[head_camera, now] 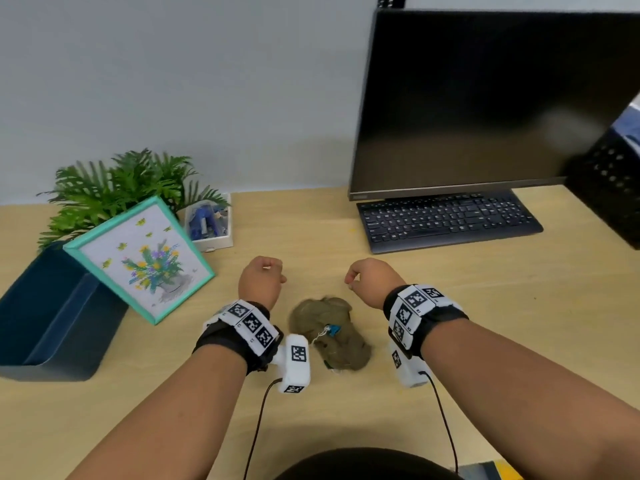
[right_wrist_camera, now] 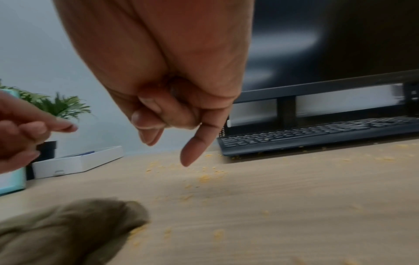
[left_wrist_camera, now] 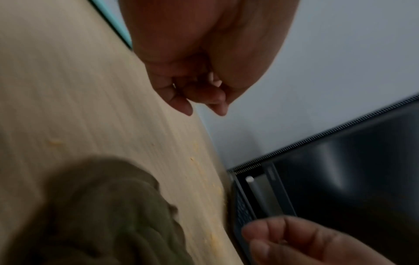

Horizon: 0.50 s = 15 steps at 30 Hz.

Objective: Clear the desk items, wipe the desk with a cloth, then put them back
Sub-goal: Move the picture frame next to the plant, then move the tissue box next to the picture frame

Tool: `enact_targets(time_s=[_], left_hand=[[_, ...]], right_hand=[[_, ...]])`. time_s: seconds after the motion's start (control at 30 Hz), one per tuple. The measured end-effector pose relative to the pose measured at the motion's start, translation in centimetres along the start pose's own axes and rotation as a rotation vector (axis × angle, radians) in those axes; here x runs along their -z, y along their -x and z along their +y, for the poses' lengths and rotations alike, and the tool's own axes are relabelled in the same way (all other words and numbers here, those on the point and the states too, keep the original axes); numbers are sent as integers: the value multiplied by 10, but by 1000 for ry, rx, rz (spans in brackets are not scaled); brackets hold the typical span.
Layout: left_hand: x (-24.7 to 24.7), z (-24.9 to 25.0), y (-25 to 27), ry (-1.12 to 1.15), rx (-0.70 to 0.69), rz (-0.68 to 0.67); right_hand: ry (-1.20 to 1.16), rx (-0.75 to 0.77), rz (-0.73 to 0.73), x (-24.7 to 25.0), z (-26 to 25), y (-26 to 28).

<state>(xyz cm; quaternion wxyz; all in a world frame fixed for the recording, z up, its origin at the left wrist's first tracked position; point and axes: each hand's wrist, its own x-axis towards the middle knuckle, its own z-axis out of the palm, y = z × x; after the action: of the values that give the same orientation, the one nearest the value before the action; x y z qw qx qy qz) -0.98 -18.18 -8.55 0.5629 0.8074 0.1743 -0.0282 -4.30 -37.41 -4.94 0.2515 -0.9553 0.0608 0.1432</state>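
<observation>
A crumpled olive-brown cloth (head_camera: 329, 332) lies on the wooden desk (head_camera: 467, 341), between my two wrists. My left hand (head_camera: 272, 273) hovers beyond it on the left with its fingers curled in, holding nothing. My right hand (head_camera: 355, 277) hovers on the right, also curled and empty. In the left wrist view the left hand (left_wrist_camera: 204, 95) has its fingers folded to the palm above the cloth (left_wrist_camera: 102, 215). In the right wrist view the right hand (right_wrist_camera: 167, 122) is fisted with one digit pointing down. Yellow crumbs (right_wrist_camera: 204, 178) are scattered on the desk near the cloth (right_wrist_camera: 68, 229).
A teal picture frame (head_camera: 138, 258) leans on a dark blue box (head_camera: 52, 320) at the left, with a green plant (head_camera: 121, 188) behind. A white tray of blue items (head_camera: 211, 221) stands beside them. A keyboard (head_camera: 446, 220) and monitor (head_camera: 485, 105) fill the back right.
</observation>
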Motion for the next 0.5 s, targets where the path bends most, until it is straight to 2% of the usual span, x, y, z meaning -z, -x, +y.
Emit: enact_targets(time_s=[0.13, 0.17, 0.27, 0.33, 0.37, 0.43, 0.5], left_hand=[[-48, 32, 13, 42, -114, -251], [-61, 42, 19, 81, -106, -320], [-101, 75, 49, 282, -4, -574], [-127, 93, 71, 514, 58, -711], [-136, 101, 80, 596, 101, -737], [-162, 120, 92, 688, 215, -753], [-184, 136, 98, 773, 340, -834]], right_hand=[[-120, -87, 148, 18, 26, 7], [-165, -57, 199, 22, 30, 9], [-192, 182, 311, 40, 35, 16], [-216, 297, 243, 51, 41, 23], [-253, 321, 179, 54, 46, 26], [-336, 330, 103, 62, 76, 25], [-307, 281, 115, 74, 113, 18]])
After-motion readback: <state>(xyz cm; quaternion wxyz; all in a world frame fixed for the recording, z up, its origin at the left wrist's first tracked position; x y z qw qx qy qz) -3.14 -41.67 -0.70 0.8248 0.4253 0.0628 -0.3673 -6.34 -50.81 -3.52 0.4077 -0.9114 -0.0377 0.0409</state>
